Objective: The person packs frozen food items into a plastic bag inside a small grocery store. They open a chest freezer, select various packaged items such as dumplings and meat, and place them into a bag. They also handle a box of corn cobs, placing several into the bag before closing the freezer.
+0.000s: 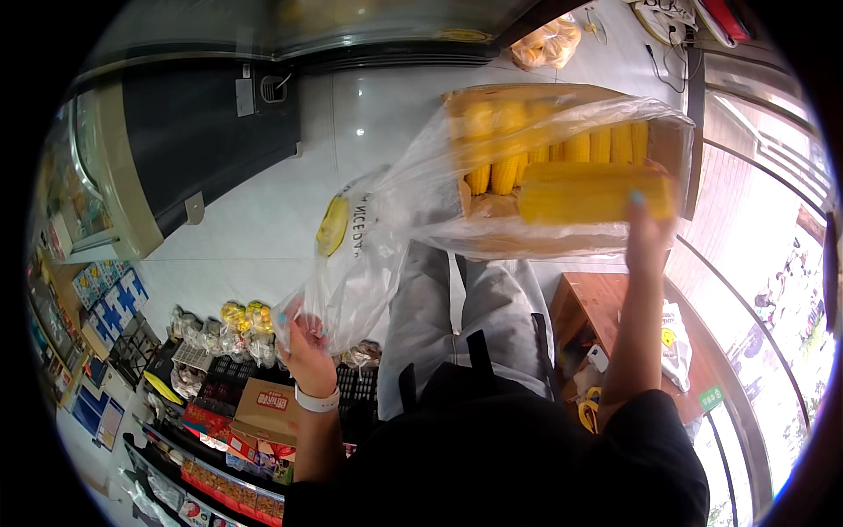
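My left hand, with a white band at the wrist, grips the edge of a clear plastic bag that bears printed writing and a yellow patch. My right hand is shut on shelled-looking yellow corn, blurred by motion; whether it is one ear or more I cannot tell. That corn is above the front right of a cardboard box. Inside the box, several husked corn cobs stand side by side. Clear plastic film drapes over the box and runs left to the bag, where the two overlap.
A wooden stool or small table is at my right, with a white bag on it. At lower left, bagged produce and an open carton sit on shelving. A dark-based display cabinet borders the tiled floor.
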Tool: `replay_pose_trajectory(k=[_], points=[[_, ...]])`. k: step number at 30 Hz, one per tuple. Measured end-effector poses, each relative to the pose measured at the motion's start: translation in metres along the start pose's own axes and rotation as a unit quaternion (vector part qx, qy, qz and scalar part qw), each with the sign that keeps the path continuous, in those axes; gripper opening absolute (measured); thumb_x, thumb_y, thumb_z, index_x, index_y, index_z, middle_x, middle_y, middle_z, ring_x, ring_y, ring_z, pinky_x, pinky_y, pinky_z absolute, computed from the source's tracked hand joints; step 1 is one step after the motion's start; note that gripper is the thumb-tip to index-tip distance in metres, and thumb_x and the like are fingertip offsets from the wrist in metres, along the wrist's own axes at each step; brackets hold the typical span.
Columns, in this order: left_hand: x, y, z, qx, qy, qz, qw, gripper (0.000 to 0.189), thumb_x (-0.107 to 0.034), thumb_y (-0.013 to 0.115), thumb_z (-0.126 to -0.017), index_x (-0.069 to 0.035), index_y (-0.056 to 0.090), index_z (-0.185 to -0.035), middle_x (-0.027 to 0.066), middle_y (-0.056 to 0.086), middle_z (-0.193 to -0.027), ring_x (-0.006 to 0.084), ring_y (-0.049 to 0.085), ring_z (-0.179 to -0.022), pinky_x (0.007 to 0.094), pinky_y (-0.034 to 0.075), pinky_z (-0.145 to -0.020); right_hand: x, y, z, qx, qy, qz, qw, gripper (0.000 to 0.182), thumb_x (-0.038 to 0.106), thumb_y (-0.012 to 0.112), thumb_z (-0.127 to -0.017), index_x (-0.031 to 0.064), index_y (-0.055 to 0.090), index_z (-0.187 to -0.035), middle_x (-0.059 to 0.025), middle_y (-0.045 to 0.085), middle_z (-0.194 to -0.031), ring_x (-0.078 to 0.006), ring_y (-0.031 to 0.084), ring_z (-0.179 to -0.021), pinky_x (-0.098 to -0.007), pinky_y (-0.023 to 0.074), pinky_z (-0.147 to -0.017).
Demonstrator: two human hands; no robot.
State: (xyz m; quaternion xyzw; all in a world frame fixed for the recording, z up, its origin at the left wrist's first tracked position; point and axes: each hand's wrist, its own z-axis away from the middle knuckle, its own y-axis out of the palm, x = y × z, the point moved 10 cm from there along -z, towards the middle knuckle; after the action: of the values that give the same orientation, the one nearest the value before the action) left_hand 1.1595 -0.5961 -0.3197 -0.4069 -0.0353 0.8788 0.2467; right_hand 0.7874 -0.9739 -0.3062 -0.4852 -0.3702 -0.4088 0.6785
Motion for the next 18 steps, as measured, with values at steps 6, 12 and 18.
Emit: replay_pose_trajectory(k=[6, 12, 18], points=[[-0.021, -0.004, 0.018, 0.069, -0.028, 0.090, 0.993, 0.039, -0.029, 0.037, -0.094, -0.005, 0.050, -0.123, -0.0020, 0.046, -0.075, 0.0071, 0.039, -0.065, 0.0197, 0.032, -0.056, 0.102, 0.102, 0.062, 0.142, -0.013, -0.437, 0.888, 0.048, 0.037, 0.062, -0.078, 0.0084, 0.043, -0.112, -0.0136, 0.043, -0.119, -0.0347, 0.048, -0.111, -0.0493, 0.0410, -0.093], [-0.100, -0.032, 0.052, 0.036, 0.264, -0.206, 0.942, 0.045, -0.034, 0.037, -0.095, 0.003, 0.051, -0.117, 0.0014, 0.047, -0.072, 0.0095, 0.042, -0.060, 0.0209, 0.032, -0.048, 0.170, 0.280, 0.189, 0.429, -0.413, -0.025, 0.803, 0.050, 0.029, 0.078, -0.057, 0.0071, 0.058, -0.097, -0.0193, 0.042, -0.117, -0.0364, 0.041, -0.111, -0.0471, 0.0364, -0.092], [-0.079, -0.056, 0.051, 0.060, 0.158, -0.100, 0.980, 0.042, -0.028, 0.037, -0.095, 0.007, 0.057, -0.106, 0.0002, 0.041, -0.066, 0.0074, 0.033, -0.048, 0.0195, 0.026, -0.043, 0.076, 0.414, 0.287, 0.567, -0.382, 0.458, 0.569, 0.057, 0.028, 0.075, -0.060, 0.0065, 0.058, -0.110, -0.0184, 0.044, -0.121, -0.0375, 0.045, -0.112, -0.0477, 0.0410, -0.090]])
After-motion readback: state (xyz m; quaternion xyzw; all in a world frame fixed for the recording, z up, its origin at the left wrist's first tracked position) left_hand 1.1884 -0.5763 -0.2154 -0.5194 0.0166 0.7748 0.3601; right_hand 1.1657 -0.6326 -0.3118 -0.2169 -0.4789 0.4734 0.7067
